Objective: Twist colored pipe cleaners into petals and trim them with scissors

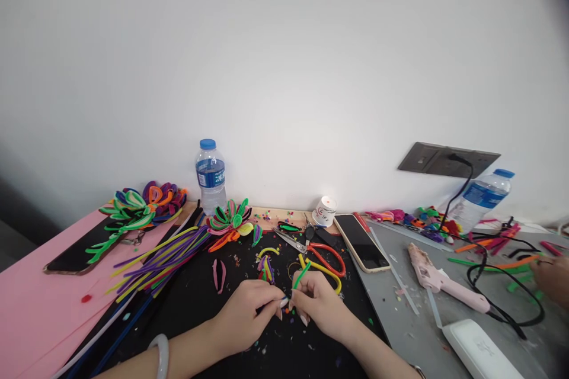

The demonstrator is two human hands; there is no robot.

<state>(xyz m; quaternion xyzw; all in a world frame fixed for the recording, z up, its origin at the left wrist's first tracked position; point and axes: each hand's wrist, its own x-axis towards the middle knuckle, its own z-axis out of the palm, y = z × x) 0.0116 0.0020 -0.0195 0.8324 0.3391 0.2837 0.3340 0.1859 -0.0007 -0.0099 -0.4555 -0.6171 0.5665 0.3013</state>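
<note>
My right hand (323, 308) pinches a short green pipe cleaner (302, 275) that sticks up between thumb and fingers. Close beside it, my left hand (249, 315) is closed in a pinch; what its fingertips hold is too small to make out. Just beyond the hands lie a multicoloured bundle of pipe cleaner pieces (267, 269) and a curved yellow piece (268, 251). A pink and black pipe cleaner loop (219, 275) rests left of them. Red-handled scissors (326, 256) lie partly open behind my right hand, near a yellow handle (326, 272).
Pipe cleaner flowers (231, 222) and loose pipe cleaners (160, 263) lie left, near a water bottle (210, 177). A paper cup (325, 211), a phone (362, 243) and a pink glue gun (444, 284) with a black cord stand or lie right. Another person's hand (551, 278) is at the far right.
</note>
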